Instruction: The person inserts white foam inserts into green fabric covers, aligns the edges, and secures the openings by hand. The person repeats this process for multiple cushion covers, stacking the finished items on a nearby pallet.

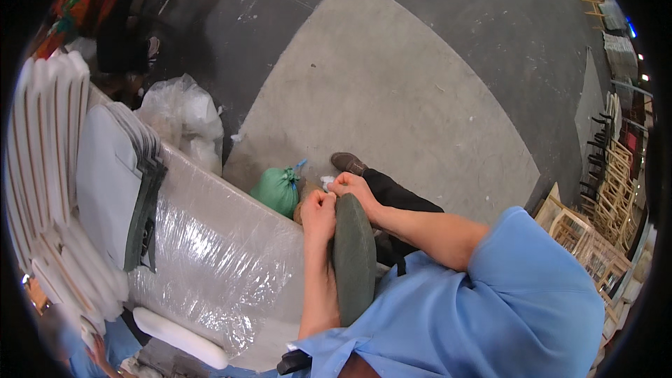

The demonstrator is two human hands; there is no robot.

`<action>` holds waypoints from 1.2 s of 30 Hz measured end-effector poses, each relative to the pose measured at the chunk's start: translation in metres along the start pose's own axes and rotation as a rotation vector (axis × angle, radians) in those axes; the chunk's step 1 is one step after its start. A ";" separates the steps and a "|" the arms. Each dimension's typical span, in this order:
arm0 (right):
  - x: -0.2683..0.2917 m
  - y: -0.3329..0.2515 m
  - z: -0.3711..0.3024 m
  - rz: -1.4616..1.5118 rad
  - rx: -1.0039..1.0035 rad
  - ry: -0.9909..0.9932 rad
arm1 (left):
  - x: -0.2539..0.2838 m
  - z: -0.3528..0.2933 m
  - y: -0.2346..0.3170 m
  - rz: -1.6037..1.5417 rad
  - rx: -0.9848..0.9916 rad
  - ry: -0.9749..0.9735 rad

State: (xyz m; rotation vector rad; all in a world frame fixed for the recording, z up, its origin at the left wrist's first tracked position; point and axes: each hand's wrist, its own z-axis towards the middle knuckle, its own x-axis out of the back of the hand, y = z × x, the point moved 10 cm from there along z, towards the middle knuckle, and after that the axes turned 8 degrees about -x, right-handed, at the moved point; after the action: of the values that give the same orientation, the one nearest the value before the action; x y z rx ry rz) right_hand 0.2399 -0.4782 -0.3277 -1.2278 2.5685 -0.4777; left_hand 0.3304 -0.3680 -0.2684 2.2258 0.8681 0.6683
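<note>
A grey-green padded piece (355, 259), long and rounded like a chair cushion, stands on edge against my body, between my forearms. At its far end my left hand (320, 215) is closed in a pinch, thumb against the bent fingers. Close beside it, on the other side of the cushion's tip, my right hand (355, 190) is pinched too. What the fingertips hold is too small to make out. A tuft of white stuffing (327, 180) shows just beyond the fingers.
To the left is a table (210, 252) under shiny clear film. Stacked on it are grey-backed panels (115, 168) and white padded pieces (52, 140). A green tied bag (276, 190) and clear plastic bags (185, 115) lie beyond. Another person (105, 350) is lower left; wooden frames (609, 196) stand right.
</note>
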 end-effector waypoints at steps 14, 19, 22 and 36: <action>0.022 -0.120 -0.112 0.123 0.449 -0.188 | 0.005 0.003 0.010 0.090 -0.115 0.087; -0.018 -0.112 -0.119 0.123 0.435 -0.419 | -0.001 0.008 0.012 0.102 -0.109 0.016; -0.027 -0.109 -0.103 0.135 0.390 -0.448 | 0.005 0.012 0.015 0.061 -0.132 0.057; -0.081 -0.093 -0.100 0.327 -0.034 -0.840 | 0.097 -0.155 -0.010 -0.154 -0.149 0.325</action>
State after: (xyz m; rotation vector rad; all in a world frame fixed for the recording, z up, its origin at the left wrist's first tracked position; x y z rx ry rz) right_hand 0.3182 -0.4514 -0.1928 -0.7497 1.9711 0.1408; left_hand 0.2898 -0.2324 -0.1525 1.9254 1.0976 1.0030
